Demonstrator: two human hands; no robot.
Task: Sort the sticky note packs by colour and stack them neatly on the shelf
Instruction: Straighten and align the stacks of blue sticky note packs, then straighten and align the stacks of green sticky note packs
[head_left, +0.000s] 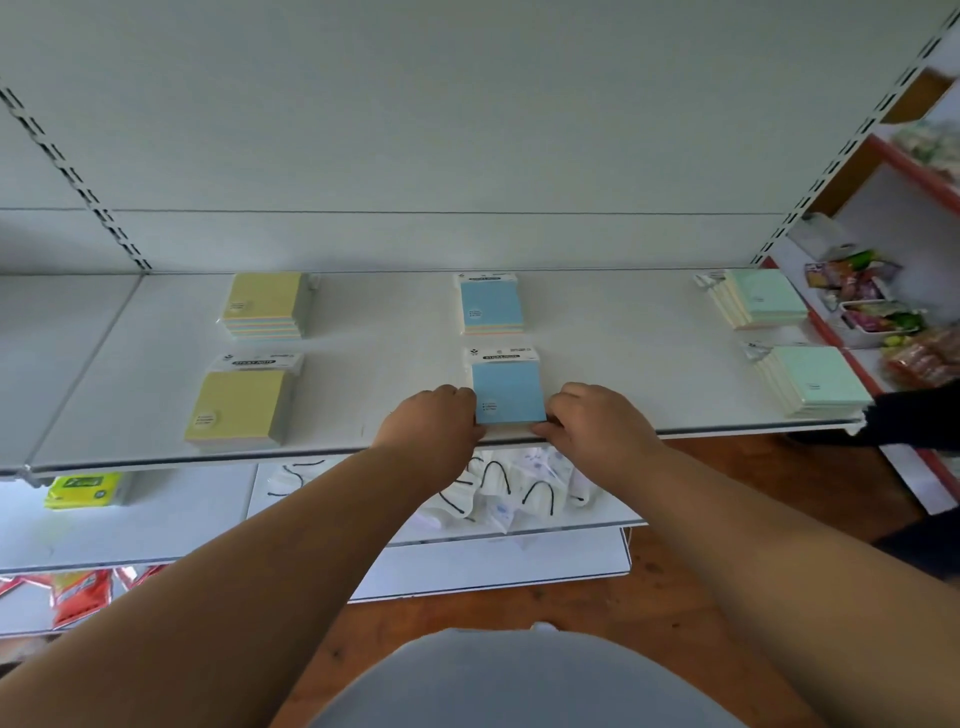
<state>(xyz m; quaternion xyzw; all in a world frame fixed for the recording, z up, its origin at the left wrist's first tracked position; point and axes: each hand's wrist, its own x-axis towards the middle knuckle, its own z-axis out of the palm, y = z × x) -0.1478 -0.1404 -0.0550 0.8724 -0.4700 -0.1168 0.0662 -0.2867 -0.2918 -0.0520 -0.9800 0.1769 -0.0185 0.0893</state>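
On the white shelf (623, 364) a front blue sticky note stack (506, 387) lies near the front edge. My left hand (434, 421) grips its left side and my right hand (592, 421) grips its right side, thumbs at the front corner. Behind it sits a back blue stack (491, 304). At the left lie a front yellow stack (241, 402) and a back yellow stack (265, 304). At the right lie a front green stack (813, 382) and a back green stack (763, 299).
Below the shelf a lower shelf holds white packets with black loops (514, 488) and a yellow-green pack (83, 489). Red snack bags (78, 592) lie lower left. A red-edged rack with snacks (872, 306) stands at the right. A dark sleeve (914, 415) reaches in there.
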